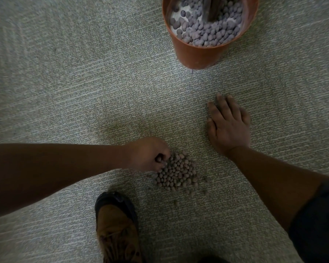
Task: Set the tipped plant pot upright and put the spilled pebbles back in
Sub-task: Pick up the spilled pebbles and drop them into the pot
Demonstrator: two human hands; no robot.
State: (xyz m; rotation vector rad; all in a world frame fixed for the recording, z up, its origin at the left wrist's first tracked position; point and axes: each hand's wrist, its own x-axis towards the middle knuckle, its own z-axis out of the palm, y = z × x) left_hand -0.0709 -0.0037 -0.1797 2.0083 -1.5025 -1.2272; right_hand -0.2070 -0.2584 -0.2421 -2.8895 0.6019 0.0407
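Pebbles on the carpet, pot upright and waiting

Pebbles (177, 172) sit in a tight heap at 6 o'clock of the scene, right in front of the shoe (117, 226), with a few strays trailing off toward 5 o'clock. Pot (199, 54) stands upright at 1 o'clock, well apart from the heap, already holding plenty of pebbles round a dark stem. Left hand (147, 154) is on the heap's 9 o'clock edge, fingers curled in together on a pinch of pebbles, though how many it has I cannot tell. Right hand (229, 123) lies flat on the carpet (65, 82) at 3 o'clock, fingers straight and close together, clamped on nothing, looks like a brace. By my reading the job now is scooping, and a pinch is slow going: better to bring that right hand round to the heap's 3 o'clock side as a wall and rake the pile into a cupped palm. Carry low to the pot so nothing bounces out, and sweep up those strays last
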